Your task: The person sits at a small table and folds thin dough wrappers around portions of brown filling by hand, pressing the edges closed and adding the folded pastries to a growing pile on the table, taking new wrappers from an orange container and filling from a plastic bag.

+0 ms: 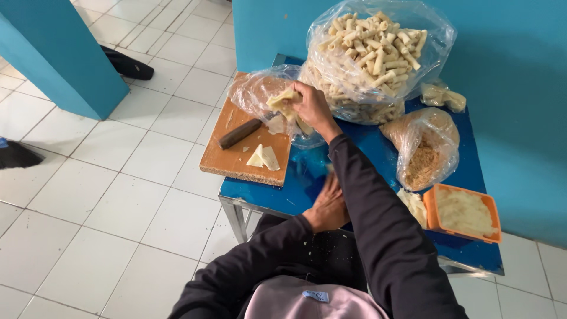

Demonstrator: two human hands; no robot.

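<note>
My right hand [312, 107] reaches out over the blue table [378, 150] and pinches a thin pale yellow sheet [282, 101] above a clear plastic bag [255, 91]. That bag lies across the far end of a wooden cutting board [236, 159]. On the board rest a dark-handled knife [239, 133] and two pale wedge-shaped pieces [264, 158]. My left hand [328, 207] lies flat on the table near its front edge, fingers together, holding nothing.
A big clear bag of pale rolled sticks [372, 53] stands at the back against the teal wall. A bag of brown crumbs [424, 150] and an orange tub [463, 212] of pale mash sit at the right. A teal pillar [59, 53] and a black shoe [130, 65] are on the tiled floor to the left.
</note>
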